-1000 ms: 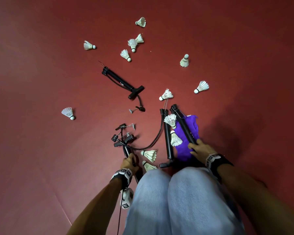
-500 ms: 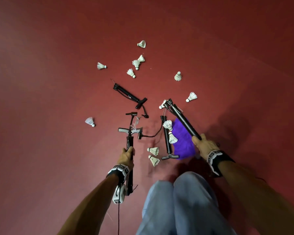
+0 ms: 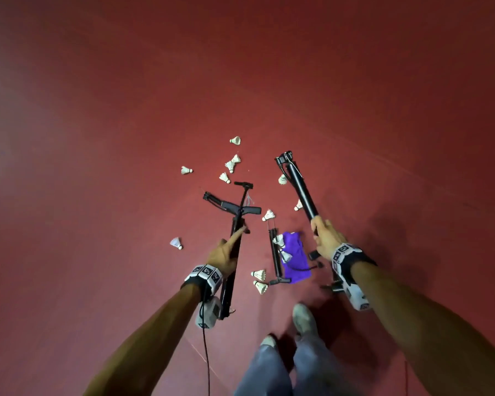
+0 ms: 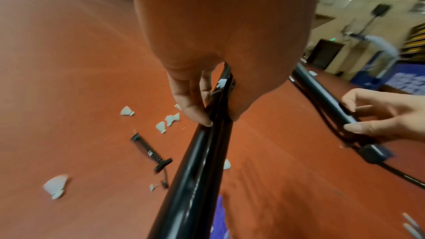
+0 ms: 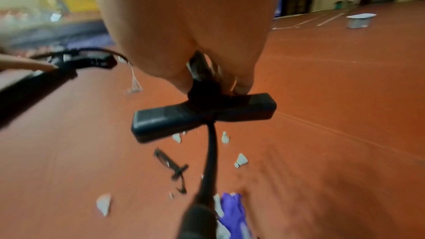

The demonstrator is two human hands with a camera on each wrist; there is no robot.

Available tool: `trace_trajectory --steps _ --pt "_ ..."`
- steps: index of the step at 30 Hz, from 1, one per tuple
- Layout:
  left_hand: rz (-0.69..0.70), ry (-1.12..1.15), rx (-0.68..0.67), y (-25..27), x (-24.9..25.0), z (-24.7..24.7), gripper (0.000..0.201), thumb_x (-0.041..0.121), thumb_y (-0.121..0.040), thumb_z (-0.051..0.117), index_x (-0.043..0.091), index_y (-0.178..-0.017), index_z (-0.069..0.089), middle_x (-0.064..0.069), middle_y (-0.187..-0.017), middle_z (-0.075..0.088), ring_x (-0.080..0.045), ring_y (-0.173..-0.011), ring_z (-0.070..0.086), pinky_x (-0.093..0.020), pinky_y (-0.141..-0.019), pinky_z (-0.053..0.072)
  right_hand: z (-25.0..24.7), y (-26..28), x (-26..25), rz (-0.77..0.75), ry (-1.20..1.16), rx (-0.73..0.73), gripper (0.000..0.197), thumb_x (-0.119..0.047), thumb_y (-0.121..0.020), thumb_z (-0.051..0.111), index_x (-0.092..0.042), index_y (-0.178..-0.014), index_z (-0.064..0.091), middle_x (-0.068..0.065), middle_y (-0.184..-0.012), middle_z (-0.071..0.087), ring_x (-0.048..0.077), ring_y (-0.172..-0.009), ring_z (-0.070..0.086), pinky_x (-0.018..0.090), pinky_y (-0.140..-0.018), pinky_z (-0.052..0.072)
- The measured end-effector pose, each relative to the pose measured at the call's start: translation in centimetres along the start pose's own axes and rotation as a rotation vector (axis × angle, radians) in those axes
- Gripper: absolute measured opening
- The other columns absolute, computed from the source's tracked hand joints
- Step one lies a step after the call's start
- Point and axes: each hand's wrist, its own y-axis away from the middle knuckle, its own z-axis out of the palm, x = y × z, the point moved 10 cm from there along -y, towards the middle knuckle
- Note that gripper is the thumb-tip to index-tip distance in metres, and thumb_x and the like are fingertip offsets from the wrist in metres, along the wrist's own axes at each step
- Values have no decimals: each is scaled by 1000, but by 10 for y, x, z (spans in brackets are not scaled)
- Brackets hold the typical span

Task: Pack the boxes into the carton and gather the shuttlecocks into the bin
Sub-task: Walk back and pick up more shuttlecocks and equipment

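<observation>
Several white shuttlecocks (image 3: 225, 177) lie scattered on the red floor, two of them (image 3: 259, 273) close to my feet. My left hand (image 3: 226, 252) grips a black pump (image 3: 232, 284) by its tube, index finger stretched along it; the left wrist view shows the fingers (image 4: 193, 108) on that tube (image 4: 195, 179). My right hand (image 3: 325, 238) grips a second black pump (image 3: 300, 187), held up off the floor. In the right wrist view its T-handle (image 5: 202, 115) sits just below the hand (image 5: 214, 83). A pale bin (image 5: 360, 20) stands far off. No boxes or carton are in view.
A purple cloth bag (image 3: 295, 258) lies on the floor with a third black pump (image 3: 275, 255) along its left side. A fourth pump (image 3: 220, 202) lies further out. My shoes (image 3: 305, 318) are just behind the bag. Walls and stands show at the hall's edge.
I have risen from a crouch to standing, so the floor looks farther away. Both hands have lifted their pumps off the floor.
</observation>
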Motion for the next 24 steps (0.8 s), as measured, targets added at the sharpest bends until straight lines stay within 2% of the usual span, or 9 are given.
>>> trace_trajectory --steps 2,5,7,10,12,14,16,20,24 --pt "101 21 39 15 37 -33 110 6 -88 59 58 -156 -11 -16 -108 57 -41 -86 65 -46 -81 55 -28 10 -13 34 -197 53 33 1 -92 50 -20 -109 30 2 -91 42 24 -63 47 31 -60 36" --pt "207 121 111 25 79 -71 127 3 -83 68 51 -154 -26 -24 -133 61 -47 -109 64 -55 -94 54 -65 30 -19 100 -469 188 54 10 -88 51 -30 -112 22 8 -99 50 25 -77 56 38 -65 51" --pt "181 229 98 31 102 -85 127 1 -86 71 37 -158 -27 -17 -135 64 -39 -117 64 -49 -103 51 -83 56 -19 163 -592 252 62 10 -90 53 -29 -129 24 8 -103 56 22 -83 61 30 -69 53" --pt "173 290 68 45 142 -92 83 -2 -89 73 4 -158 27 -4 -128 55 -25 -124 59 -22 -100 46 -109 115 -14 231 -777 461 57 10 -92 59 -18 -138 41 -2 -102 60 17 -89 62 23 -81 49" --pt "237 333 94 59 173 -95 46 -5 -85 77 12 -123 59 -6 -114 56 -26 -106 66 -20 -88 51 -123 163 -6 264 -870 623 55 10 -90 63 -14 -137 49 -7 -102 61 20 -93 63 31 -89 52" --pt "324 391 56 74 204 -89 42 -10 -82 76 17 -108 56 -8 -105 60 -10 -83 62 -14 -73 49 -136 215 3 291 -929 763 55 11 -88 65 -14 -135 50 -1 -106 63 24 -95 65 40 -90 55" --pt "444 377 8 91 237 -78 41 -9 -81 75 17 -106 55 -4 -98 65 2 -75 59 -20 -75 48 -148 268 15 333 -966 886 54 9 -86 66 -15 -131 49 6 -114 64 28 -97 66 44 -88 58" --pt "692 330 -114 141 322 -44 42 1 -82 76 20 -111 53 -7 -101 69 -20 -95 63 -35 -84 53 -164 377 43 428 -1026 1040 48 8 -83 63 -15 -120 40 7 -106 66 24 -94 68 43 -84 59" --pt "894 303 -199 212 414 -1 46 13 -84 80 24 -122 56 1 -109 69 -19 -100 62 -31 -77 50 -165 501 77 533 -1135 1288 57 13 -82 62 -20 -123 39 7 -101 71 23 -95 72 44 -84 62"
